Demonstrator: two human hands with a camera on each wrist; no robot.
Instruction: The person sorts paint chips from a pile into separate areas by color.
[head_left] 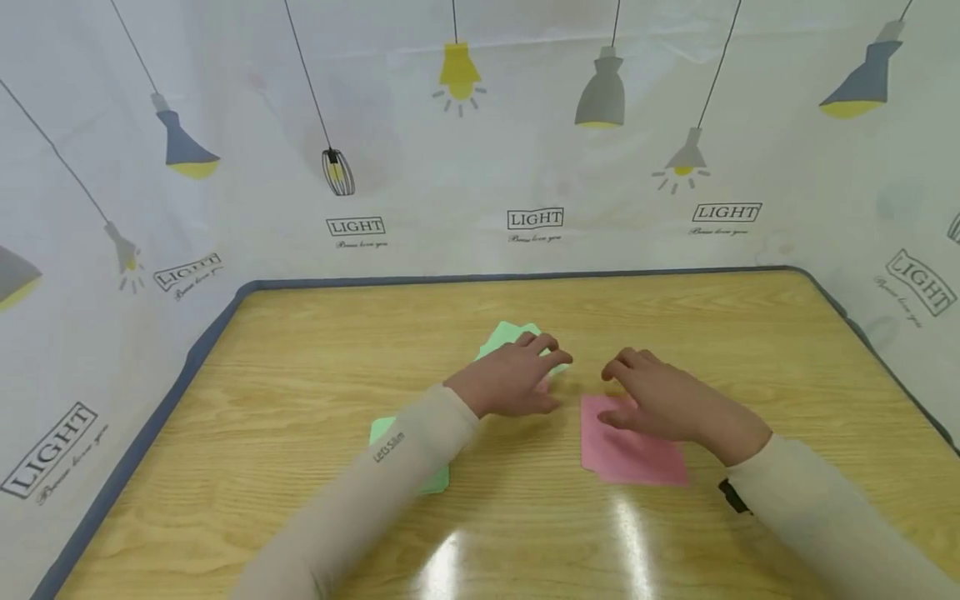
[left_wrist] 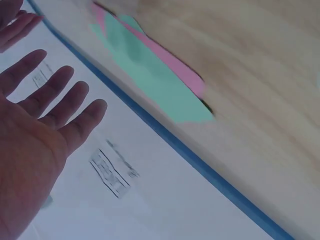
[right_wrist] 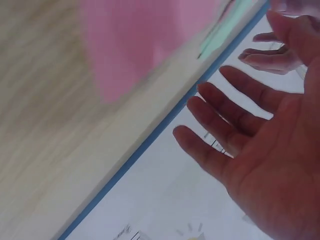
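Note:
My left hand (head_left: 513, 375) hovers with loosely bent fingers over a pile of green paper sheets (head_left: 498, 337) and holds nothing. In the left wrist view the pile shows pink paper (left_wrist: 175, 66) among the green paper (left_wrist: 150, 75). My right hand (head_left: 660, 396) is above a small stack of pink paper (head_left: 637, 458), its fingers relaxed and nothing in them. The right wrist view shows the pink paper (right_wrist: 140, 40) apart from the fingers (right_wrist: 200, 150). Under my left forearm in the head view lies another green paper stack (head_left: 435, 482), partly hidden by the sleeve.
The papers lie on a wood-grain table (head_left: 300, 358) with a blue edge strip (head_left: 420, 279). A white cloth (head_left: 420, 150) printed with lamps rises behind it and at both sides. A black band (head_left: 733, 497) sits at the right sleeve's cuff.

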